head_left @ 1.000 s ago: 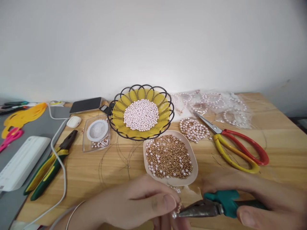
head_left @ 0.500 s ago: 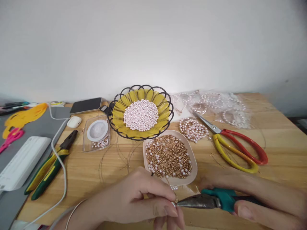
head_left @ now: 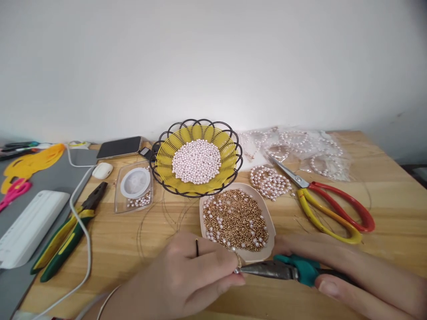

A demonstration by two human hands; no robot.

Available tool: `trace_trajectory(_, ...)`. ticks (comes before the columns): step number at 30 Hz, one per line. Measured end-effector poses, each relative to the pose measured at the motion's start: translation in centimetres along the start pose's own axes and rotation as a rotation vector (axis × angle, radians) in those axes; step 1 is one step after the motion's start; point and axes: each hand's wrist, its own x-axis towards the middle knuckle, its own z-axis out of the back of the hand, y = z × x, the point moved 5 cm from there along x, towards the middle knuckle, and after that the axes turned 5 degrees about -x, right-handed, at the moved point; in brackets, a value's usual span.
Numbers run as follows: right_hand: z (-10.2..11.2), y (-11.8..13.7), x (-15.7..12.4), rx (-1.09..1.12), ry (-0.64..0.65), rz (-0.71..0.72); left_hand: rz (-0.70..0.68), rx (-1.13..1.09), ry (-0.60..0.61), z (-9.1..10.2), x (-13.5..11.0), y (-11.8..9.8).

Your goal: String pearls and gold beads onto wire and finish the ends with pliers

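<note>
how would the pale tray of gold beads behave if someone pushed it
The pale tray would probably slide rather than tip, since it looks low and broad. Its gold beads look small, round and loose, so some may roll out if it tilts. Beads covering most of it suggest noticeable weight.

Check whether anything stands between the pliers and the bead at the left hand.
Nothing visible does. The pliers in the right hand reach right up to the bead at the left hand; whether they touch is unclear.

Left wrist (head_left: 115, 298) — thin, pale, metallic-looking bangle (head_left: 106, 302). Left hand (head_left: 187, 275) — narrow black band (head_left: 196, 248) across one finger. Both visible forearms (head_left: 136, 289) bare.
</note>
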Motion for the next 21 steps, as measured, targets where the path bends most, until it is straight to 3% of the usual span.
trace_trajectory(4,-0.3,-0.7,-0.5,0.009,-0.056,-0.041,0.025,0.096,-0.031,0.1,-0.1,-0.2)
trace_trajectory(9,-0.4,-1.8,-0.9,0.110,-0.104,-0.097,0.170,-0.021,0.023,-0.4,0.1,0.3)
trace_trajectory(13,-0.7,-2.1,-1.0,0.172,-0.052,-0.119,0.184,-0.094,-0.005,-0.5,0.1,0.2)
trace_trajectory(21,-0.6,-1.7,-0.7,0.155,-0.075,-0.096,0.172,-0.123,-0.028,-0.4,0.2,0.4)
